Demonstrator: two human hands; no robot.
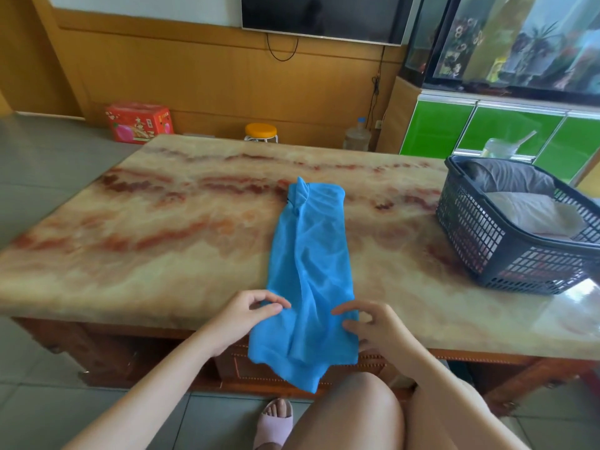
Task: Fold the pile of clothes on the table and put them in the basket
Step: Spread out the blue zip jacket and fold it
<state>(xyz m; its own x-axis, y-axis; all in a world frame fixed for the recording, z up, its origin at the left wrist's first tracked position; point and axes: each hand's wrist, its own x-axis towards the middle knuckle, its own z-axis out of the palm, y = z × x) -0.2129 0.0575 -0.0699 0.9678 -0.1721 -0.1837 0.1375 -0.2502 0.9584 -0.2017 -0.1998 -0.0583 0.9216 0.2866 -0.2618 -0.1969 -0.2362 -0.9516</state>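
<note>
Marble table (162,238); L hand (256,308), R hand (370,324) curl at blue shirt (311,271).

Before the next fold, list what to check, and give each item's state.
1. Shirt folded into a long strip: ok.
2. Its near end on the table: not ok, it hangs over the edge.
3. Its far end flat: not ok, it is bunched at the left corner.
4. Left hand and right hand at the shirt's near sides: ok.
5. Both hands gripping the cloth: cannot tell.
6. Basket has room on top of the clothes in it: ok, it seems.
</note>
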